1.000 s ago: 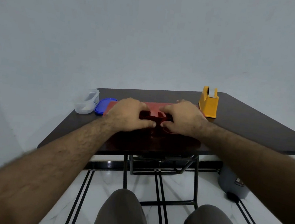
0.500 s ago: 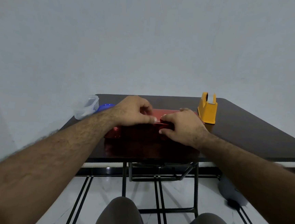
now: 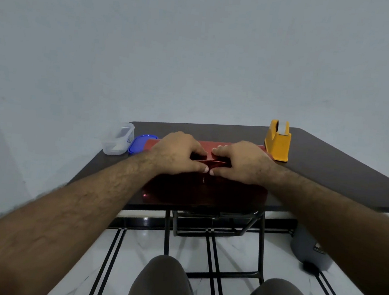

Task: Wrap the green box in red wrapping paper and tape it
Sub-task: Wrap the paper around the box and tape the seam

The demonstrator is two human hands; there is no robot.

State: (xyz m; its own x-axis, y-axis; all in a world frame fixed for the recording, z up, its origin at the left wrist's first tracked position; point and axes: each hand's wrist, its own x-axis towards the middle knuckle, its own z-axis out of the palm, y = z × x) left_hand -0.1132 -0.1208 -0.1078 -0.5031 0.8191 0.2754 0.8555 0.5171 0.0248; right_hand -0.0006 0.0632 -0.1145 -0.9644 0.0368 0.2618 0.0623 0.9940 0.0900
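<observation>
The red wrapping paper (image 3: 208, 191) lies across the near half of the dark table (image 3: 327, 173). It is folded up over something at its middle, and the green box is hidden from view. My left hand (image 3: 176, 154) and my right hand (image 3: 241, 162) sit side by side on that fold. On both hands the fingers curl over the far side and the thumbs press the near side. The two thumb tips almost touch. A raised lip of paper shows between the hands.
A yellow tape dispenser (image 3: 278, 143) stands just right of my right hand at the paper's far corner. A clear plastic container (image 3: 119, 138) and a blue lid (image 3: 140, 142) sit at the table's left edge. A grey bin (image 3: 306, 251) stands on the floor to the right.
My left hand, lifted with a paper flap half a second ago, has come down level with the right. Both thumbs now meet on the near side of the fold.
</observation>
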